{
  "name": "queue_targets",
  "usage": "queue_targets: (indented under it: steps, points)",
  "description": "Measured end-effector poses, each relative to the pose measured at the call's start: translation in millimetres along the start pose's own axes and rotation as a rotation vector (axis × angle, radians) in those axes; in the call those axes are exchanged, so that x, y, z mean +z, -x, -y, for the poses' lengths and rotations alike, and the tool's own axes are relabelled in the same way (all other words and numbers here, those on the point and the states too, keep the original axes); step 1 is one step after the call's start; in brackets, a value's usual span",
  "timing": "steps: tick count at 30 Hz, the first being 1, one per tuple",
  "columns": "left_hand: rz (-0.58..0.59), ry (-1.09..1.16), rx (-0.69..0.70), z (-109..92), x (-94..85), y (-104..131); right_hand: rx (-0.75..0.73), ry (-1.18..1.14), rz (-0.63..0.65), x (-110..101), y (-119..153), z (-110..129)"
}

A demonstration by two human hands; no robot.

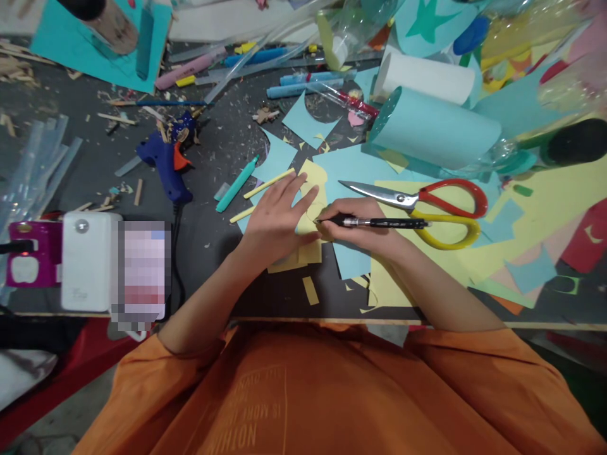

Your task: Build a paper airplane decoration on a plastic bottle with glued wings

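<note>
Yellow paper (315, 175) lies on the desk (203, 243) under the left hand (275, 221), its grip released, fingers spread; the right hand's (358, 237) grip clasps a black pen (391, 223) above the paper. Scissors (410, 200) rest right of the paper, a blue glue gun (165, 163) left.

This looks like a craft workspace, though whether in a school or a home I cannot tell. Its dark tabletop (203, 234) holds a blue glue gun (164, 165), clear glue sticks (36, 165), scissors (408, 200), markers (303, 89) and cut coloured paper (316, 174), with wood slivers (138, 192) (quite a litter of them) strewn about.
</note>
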State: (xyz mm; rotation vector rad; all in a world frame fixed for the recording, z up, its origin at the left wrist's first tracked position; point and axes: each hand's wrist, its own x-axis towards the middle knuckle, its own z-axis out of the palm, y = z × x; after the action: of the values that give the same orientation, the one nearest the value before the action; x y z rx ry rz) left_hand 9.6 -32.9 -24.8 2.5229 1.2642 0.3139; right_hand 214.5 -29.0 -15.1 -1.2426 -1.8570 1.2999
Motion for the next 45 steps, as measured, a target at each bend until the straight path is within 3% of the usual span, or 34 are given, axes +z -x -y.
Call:
queue_targets:
  steps: [4, 9, 14, 19, 25, 33, 40, 45]
  points:
    - [0.004, -0.001, -0.002, -0.3, 0.1, -0.3, 0.018, -0.02, -0.065, 0.0, 0.0, -0.1]
    - [0.007, 0.023, -0.017, -0.9, -0.8, -0.4, 0.002, 0.008, -0.023, 1.2, 0.4, -0.3]
    - [0.006, -0.005, 0.003, -1.6, -2.5, -1.0, -0.003, 0.081, -0.174, 0.1, 1.4, -2.0]
    - [0.008, 0.008, 0.006, -0.5, -0.6, -1.1, -0.04, 0.07, -0.062, 1.3, 0.9, -0.8]
    - [-0.012, 0.02, -0.004, 0.2, 2.3, -0.2, -0.052, 0.101, -0.149, -2.4, -0.4, -1.2]
    - [-0.006, 0.008, 0.009, 0.1, 0.8, 0.1, -0.079, 0.075, -0.071, -0.2, 1.6, -2.7]
    - [-0.027, -0.011, 0.012, -0.5, 1.7, -0.2, -0.011, 0.072, -0.197, -3.2, -0.4, -2.5]
    - [-0.028, -0.038, 0.014, 0.3, 3.9, -0.1, 0.001, 0.079, -0.128, -3.3, 0.3, -2.0]
